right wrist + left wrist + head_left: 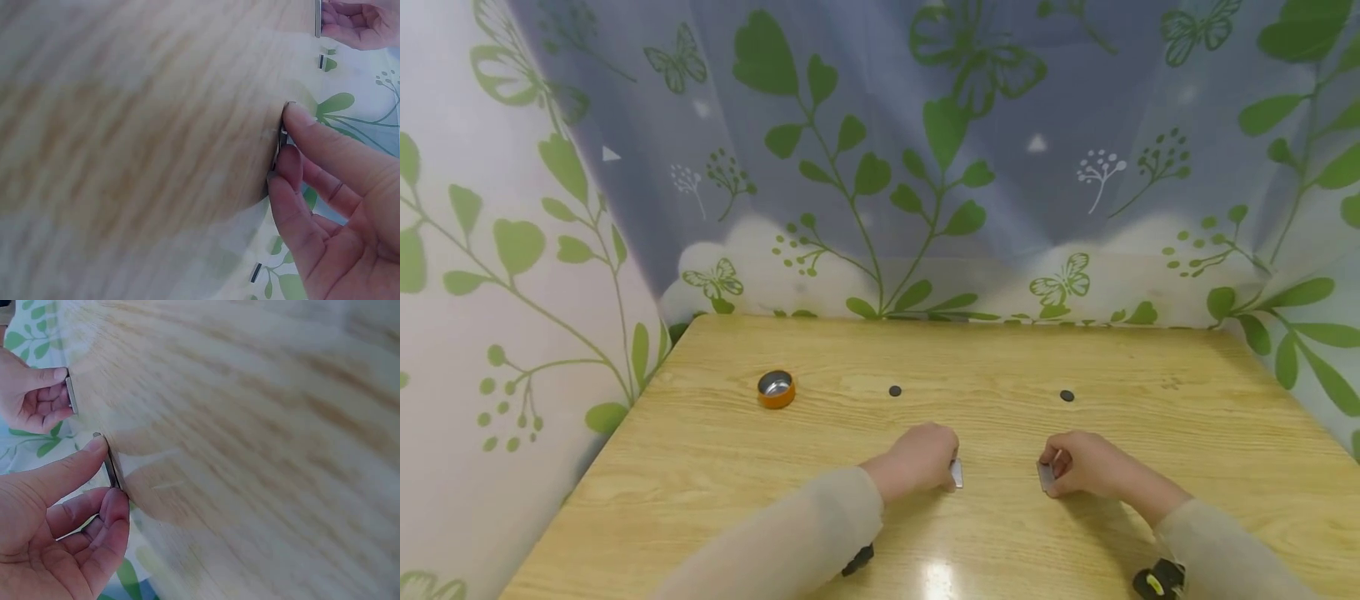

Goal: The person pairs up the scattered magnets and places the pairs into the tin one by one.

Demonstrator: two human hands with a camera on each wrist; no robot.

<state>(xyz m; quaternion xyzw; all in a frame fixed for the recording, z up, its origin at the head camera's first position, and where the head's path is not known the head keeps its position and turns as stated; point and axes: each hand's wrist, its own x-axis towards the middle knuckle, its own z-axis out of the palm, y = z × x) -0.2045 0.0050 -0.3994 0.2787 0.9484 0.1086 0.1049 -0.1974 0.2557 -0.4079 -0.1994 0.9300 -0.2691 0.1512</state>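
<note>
Hands are facing each other across a gap in the head view: the left hand (921, 454) is pinching the left plate (957, 475), thin and metallic-looking, toward nine o'clock of that gap, and the right hand (1086, 465) is pinching the right plate (1046, 477), a similar piece, toward three. On the wooden tabletop (737, 350), a dark disc (895, 391) is lying toward ten o'clock, a second disc (1067, 396) between one and two, and an orange cup (777, 390) is standing farther out between nine and ten. A careless forward reach could be knocking a disc askew. The left forearm (775, 533) is slanting in from eight o'clock of its hand, the right forearm (1217, 546) from four. In the left wrist view, uneven pressure could be twisting the left plate loose, since the left thumb (78, 469) is pressing one end and fingertips the other; the right hand is showing between eleven and twelve o'clock of the left. In the right wrist view, a slip could be dropping the right plate, the right thumb (325, 137) and bent fingers (300, 212) only holding it narrowly; whether it is touching wood, one cannot tell.
</note>
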